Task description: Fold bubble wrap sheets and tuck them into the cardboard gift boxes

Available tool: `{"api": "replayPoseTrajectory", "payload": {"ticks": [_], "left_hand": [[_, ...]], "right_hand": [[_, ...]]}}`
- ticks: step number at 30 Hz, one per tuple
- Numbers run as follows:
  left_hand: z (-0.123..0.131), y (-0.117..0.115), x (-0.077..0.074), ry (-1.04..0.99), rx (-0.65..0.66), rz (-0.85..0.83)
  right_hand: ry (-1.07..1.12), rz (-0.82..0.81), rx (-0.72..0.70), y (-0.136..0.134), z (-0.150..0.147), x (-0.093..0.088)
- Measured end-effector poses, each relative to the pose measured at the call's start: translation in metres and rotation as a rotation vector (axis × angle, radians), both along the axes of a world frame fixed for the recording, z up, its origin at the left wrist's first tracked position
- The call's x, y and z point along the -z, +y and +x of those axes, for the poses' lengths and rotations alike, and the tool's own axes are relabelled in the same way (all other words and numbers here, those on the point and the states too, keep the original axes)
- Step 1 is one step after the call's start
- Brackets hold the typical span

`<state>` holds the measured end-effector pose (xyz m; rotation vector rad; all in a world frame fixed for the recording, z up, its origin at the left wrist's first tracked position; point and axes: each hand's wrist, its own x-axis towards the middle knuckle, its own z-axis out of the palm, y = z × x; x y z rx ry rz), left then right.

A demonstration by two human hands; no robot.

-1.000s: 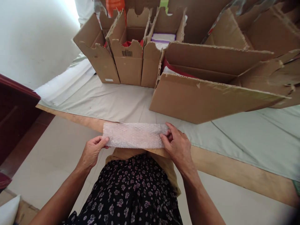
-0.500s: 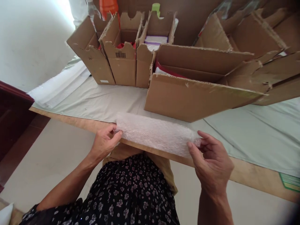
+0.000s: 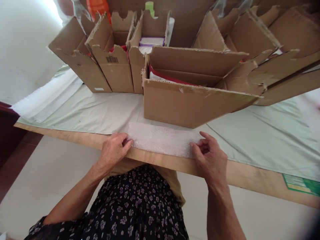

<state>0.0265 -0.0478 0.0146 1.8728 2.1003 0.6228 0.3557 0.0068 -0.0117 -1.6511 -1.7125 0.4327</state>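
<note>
Bubble wrap (image 3: 161, 139), one strip, between two hands (image 3: 113, 150) (image 3: 212, 160)

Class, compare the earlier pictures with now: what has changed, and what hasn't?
The bubble wrap has moved rightward and further in over the table, now slanting along its front edge. Left hand and right hand moved with it, each keeping its end; neither let go. The cardboard boxes stayed put.
</note>
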Motion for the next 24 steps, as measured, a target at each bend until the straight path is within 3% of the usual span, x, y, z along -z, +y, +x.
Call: {"api": "replayPoseTrajectory", "payload": {"ticks": [4, 7, 9, 12, 15, 20, 24], "left_hand": [[-0.004, -0.003, -0.001, 0.054, -0.032, 0.136], [0.004, -0.003, -0.008, 0.105, 0.043, 0.334], [0.015, -0.001, -0.010, 0.112, 0.178, 0.386], [0.029, 0.005, -0.006, 0.126, 0.369, 0.277], [0.032, 0.010, 0.005, 0.125, 0.413, 0.180], [0.020, 0.010, 0.012, 0.070, 0.442, 0.204], [0.011, 0.006, 0.007, 0.084, 0.543, 0.210]], "right_hand": [[-0.162, 0.127, 0.038, -0.003, 0.005, 0.000], [-0.219, 0.254, 0.011, -0.011, -0.002, -0.012], [-0.241, 0.306, -0.107, -0.014, -0.018, -0.018], [-0.324, 0.288, -0.374, -0.015, -0.047, -0.018], [-0.427, 0.204, -0.521, -0.018, -0.056, -0.008], [-0.440, 0.149, -0.443, -0.030, -0.006, 0.001], [-0.456, 0.149, -0.519, -0.033, 0.036, -0.005]]}}
